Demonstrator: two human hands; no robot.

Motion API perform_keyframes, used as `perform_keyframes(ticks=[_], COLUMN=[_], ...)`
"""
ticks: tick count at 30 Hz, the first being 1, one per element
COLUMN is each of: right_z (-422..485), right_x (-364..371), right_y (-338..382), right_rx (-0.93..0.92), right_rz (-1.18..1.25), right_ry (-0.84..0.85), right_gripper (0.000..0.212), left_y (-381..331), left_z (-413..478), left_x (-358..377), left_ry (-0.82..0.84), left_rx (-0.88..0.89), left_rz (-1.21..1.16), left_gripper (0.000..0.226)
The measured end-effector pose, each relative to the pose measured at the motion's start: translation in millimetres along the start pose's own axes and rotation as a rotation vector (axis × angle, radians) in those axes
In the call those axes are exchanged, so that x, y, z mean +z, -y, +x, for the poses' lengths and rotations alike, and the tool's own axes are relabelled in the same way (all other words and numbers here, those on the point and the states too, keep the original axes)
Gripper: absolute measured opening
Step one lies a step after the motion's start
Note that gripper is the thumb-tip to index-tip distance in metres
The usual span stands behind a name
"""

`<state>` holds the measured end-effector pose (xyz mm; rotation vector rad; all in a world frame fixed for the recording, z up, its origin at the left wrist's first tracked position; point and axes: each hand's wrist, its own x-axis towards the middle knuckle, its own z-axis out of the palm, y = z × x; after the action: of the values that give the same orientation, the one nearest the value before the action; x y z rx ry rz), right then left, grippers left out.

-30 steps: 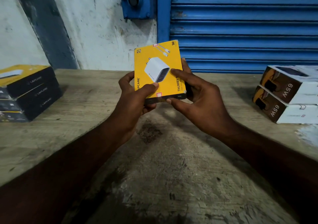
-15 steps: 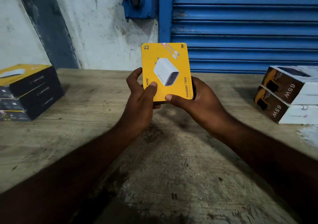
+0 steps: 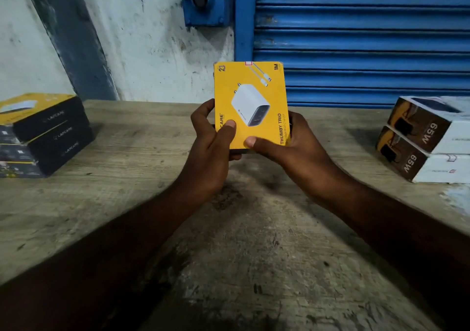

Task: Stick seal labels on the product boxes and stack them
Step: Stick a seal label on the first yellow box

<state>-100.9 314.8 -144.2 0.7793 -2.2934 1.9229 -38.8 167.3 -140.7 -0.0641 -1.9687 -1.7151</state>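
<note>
You are holding the yellow box [image 3: 250, 106] upright, long axis vertical, face toward you, left hand [image 3: 211, 147] and right hand [image 3: 292, 147] both gripping its lower edge, thumbs pressing the front.

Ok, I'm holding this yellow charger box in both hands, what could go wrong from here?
The left hand and right hand grip only the lower end of the yellow charger box, so it might slip onto the wooden table. The seal label at its top edge may lift if not pressed flat. The Lapcare box stack looks slightly staggered, so another box could sit crooked.
</note>
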Motion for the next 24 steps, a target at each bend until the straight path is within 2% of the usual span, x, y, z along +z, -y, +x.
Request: perform_keyframes(ticks=[3, 8, 11, 14, 18, 24], right_z=[-1.1, -3.3, -3.8, -5.9, -7.5, -6.1], right_x=[1.2, 3.5, 0.4, -2.6, 0.0, 2.7], right_y=[-1.2, 1.0, 6.5, 10.2, 9.6, 11.1], right_rx=[-0.012, 0.047, 0.105, 0.118, 0.075, 0.119], right_rz=[-0.046, 0.052, 0.168, 0.189, 0.136, 0.215], right_ry=[-0.044, -0.154, -0.086, 0.008, -0.038, -0.096], right_gripper=[0.088, 0.081, 0.062, 0.064, 0.07, 0.05], left_y=[0.4, -0.3, 0.4, 1.0, 1.3, 2.0], left_z=[0.0, -0.9, -0.5, 0.5, 0.8, 1.3], left_x=[-0.3, 1.3, 2.2, 1.3, 1.6, 0.9], left_ry=[0.009, 0.019, 0.021, 0.017, 0.024, 0.053], left_rx=[-0.012, -0.013, -0.016, -0.021, -0.028, -0.033], left_rz=[-0.009, -0.019, -0.018, -0.037, -0.051, -0.031], left_gripper=[0.035, 0.037, 0.039, 0.04, 0.041, 0.041])
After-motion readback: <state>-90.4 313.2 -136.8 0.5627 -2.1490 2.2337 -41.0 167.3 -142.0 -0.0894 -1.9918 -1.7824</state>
